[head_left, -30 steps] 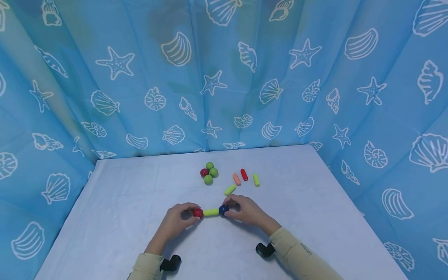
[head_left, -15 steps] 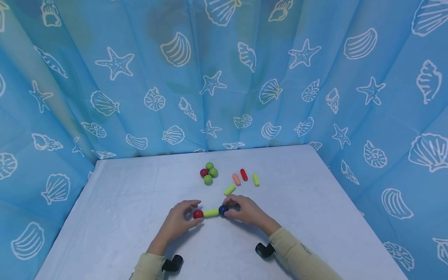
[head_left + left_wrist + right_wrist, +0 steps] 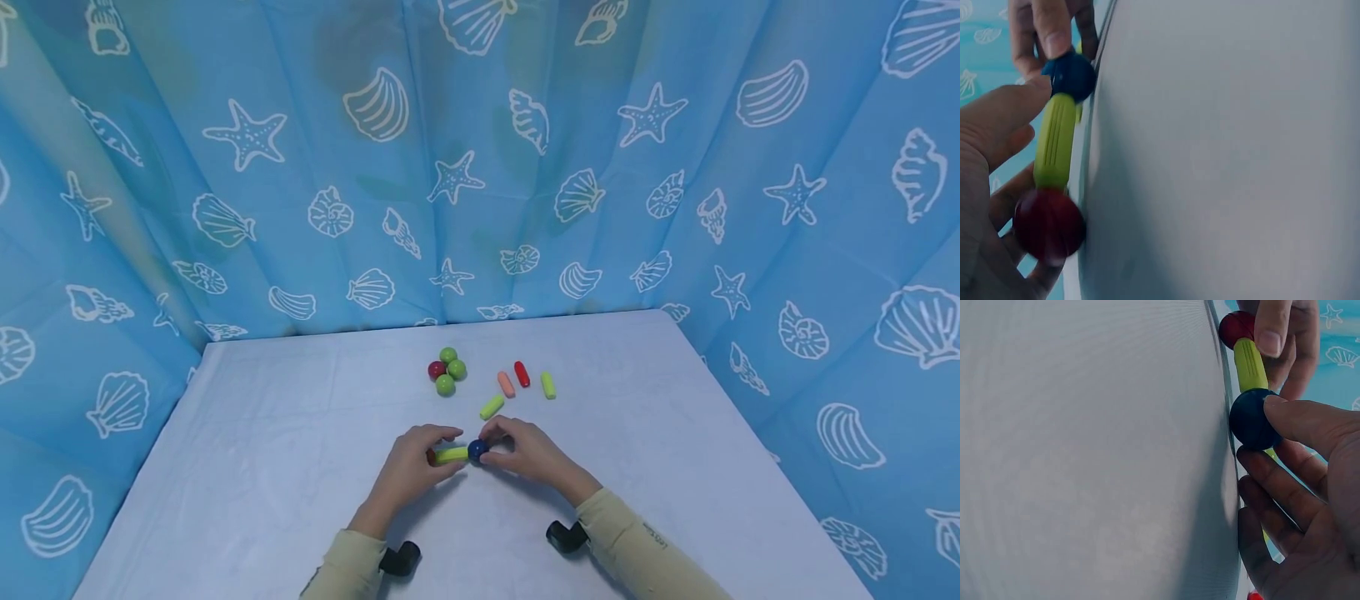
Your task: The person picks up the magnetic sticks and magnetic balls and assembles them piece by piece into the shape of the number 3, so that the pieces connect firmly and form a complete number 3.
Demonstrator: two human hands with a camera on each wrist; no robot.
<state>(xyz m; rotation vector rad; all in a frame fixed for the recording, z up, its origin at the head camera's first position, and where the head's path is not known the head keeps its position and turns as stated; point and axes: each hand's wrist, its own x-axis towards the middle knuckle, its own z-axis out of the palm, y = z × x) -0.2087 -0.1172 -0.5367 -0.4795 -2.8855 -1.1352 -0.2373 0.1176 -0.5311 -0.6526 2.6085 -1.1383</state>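
A ridged yellow-green rod (image 3: 452,455) joins a blue ball (image 3: 477,451) at its right end to a red ball (image 3: 1049,226) at its left end. My right hand (image 3: 534,452) pinches the blue ball between thumb and fingers. Around the rod, my left hand (image 3: 411,469) has its thumb and fingers parted, with the thumb tip reaching close to the blue ball in the left wrist view. In the head view the left hand hides most of the red ball. The right wrist view shows the same blue ball (image 3: 1255,419) under the right thumb.
Beyond the hands lie several green balls (image 3: 457,369) bunched with a dark red ball (image 3: 437,370). To their right are a salmon rod (image 3: 506,384), a red rod (image 3: 522,374) and two yellow-green rods (image 3: 492,407). A blue shell-print curtain (image 3: 480,242) surrounds the white table (image 3: 262,450).
The left hand has let go of the red ball and slid right along the rod toward the blue ball. My right hand has stayed on the blue ball.
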